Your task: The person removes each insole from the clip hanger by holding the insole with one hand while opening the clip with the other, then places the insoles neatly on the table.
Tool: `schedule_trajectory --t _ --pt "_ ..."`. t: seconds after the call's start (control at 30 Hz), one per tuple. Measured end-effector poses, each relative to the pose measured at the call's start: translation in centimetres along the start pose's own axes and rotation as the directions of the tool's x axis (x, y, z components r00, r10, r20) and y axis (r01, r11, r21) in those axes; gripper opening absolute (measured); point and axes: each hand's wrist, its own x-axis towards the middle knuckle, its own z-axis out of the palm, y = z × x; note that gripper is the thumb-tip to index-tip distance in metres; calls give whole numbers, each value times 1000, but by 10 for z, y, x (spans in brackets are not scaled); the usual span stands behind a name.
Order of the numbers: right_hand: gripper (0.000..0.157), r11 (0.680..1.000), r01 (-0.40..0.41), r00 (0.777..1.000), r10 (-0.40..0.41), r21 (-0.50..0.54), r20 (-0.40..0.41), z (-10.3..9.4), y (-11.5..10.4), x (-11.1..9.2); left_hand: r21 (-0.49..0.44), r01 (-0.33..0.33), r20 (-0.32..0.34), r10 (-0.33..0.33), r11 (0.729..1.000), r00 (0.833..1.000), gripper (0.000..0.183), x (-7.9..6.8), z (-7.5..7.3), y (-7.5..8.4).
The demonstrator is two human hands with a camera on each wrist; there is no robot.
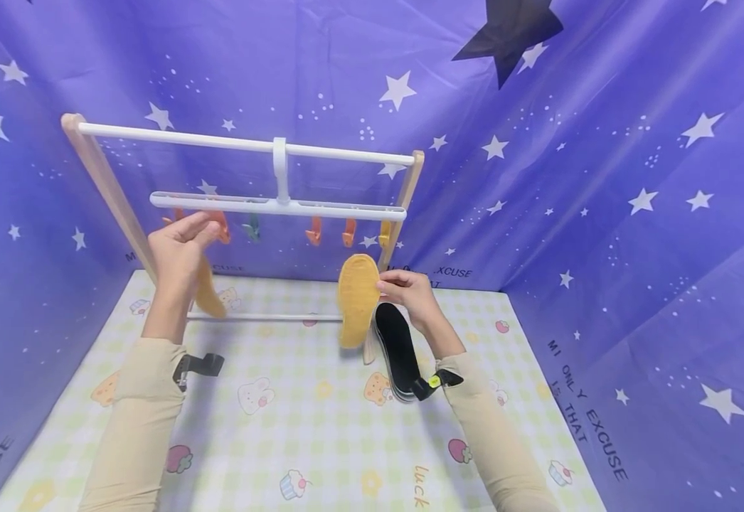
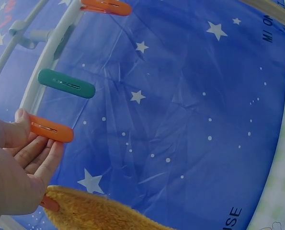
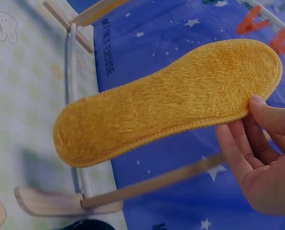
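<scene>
In the head view my left hand (image 1: 176, 257) is raised at the left part of a white clip hanger (image 1: 327, 210). Its thumb and fingers pinch an orange clip (image 2: 52, 128), beside a green clip (image 2: 66, 84). Just below that hand, a fuzzy yellow insole (image 2: 101, 211) hangs from another orange clip. My right hand (image 1: 412, 294) pinches a second fuzzy yellow insole (image 3: 166, 103) by its side edge near the wide end. This insole is held up below the hanger's right half, its narrow end pointing down.
The hanger hooks over the white top bar (image 1: 186, 137) of a wood-ended rack. More clips, orange ones (image 1: 349, 233) and a yellow one (image 1: 385, 233), hang along its right half. A black insole (image 1: 399, 345) lies on the checked tablecloth (image 1: 321, 441) by the rack's right foot. Starry curtains surround the table.
</scene>
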Motion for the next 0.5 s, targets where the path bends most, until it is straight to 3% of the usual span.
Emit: schedule_trajectory --t 0.13,0.33,0.5 --pt "9 1000 -1 1000 1 11 -13 -14 0 -5 -19 11 -6 -11 1000 1000 19 0 -1 1" --pt "21 999 -35 999 37 40 -33 -38 2 -9 -37 11 -5 -11 999 1000 19 0 -1 3" --pt "15 994 -96 993 99 48 -61 -55 4 -12 -58 -5 0 5 998 1000 18 -1 0 3"
